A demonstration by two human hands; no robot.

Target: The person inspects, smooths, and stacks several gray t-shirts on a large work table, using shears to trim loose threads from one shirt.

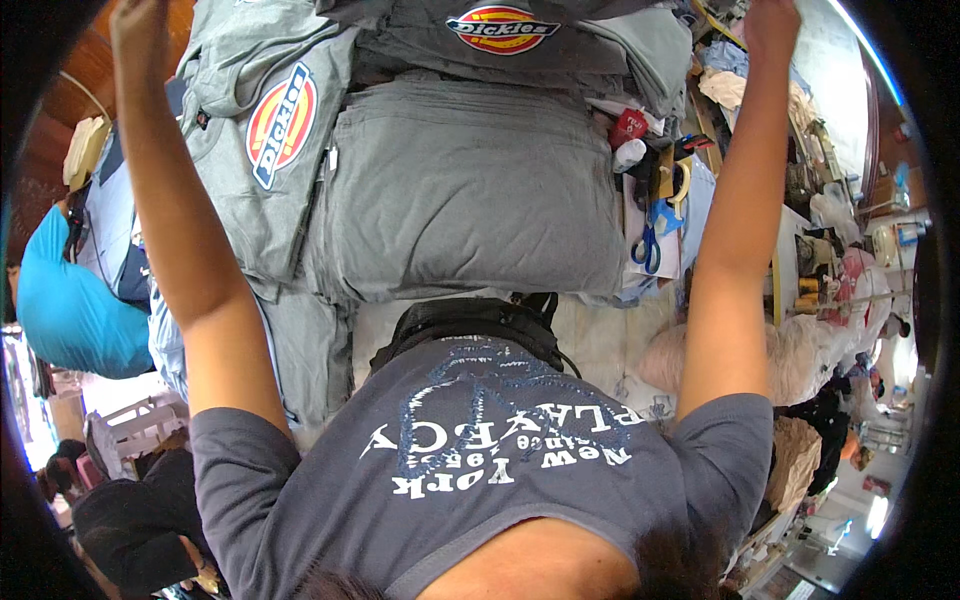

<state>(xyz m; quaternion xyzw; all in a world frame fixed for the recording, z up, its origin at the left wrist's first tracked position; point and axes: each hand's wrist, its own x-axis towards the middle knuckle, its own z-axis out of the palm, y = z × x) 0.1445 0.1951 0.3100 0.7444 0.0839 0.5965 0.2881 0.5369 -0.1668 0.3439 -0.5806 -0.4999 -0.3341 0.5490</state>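
Both my arms reach up and forward, spread wide. My left hand (140, 22) is at the upper left corner, cut off by the top edge with its fingers out of sight. My right hand (772, 22) is at the upper right, also cut off, and whatever it may hold cannot be made out. Between my arms lies a thick stack of folded grey T-shirts (470, 190). To its left, another grey T-shirt (225, 160) shows a large red, yellow and blue printed emblem. A further grey T-shirt (420, 45) with a similar emblem lies beyond the stack.
Right of the stack are blue-handled scissors (648, 248), a small white bottle (629, 155), a red packet (628, 126) and a yellowish roll (682, 190). Plastic-wrapped bundles (810, 345) crowd the right side. A person in a teal top (75, 300) is at the left. A black waist bag (465, 325) sits at my waist.
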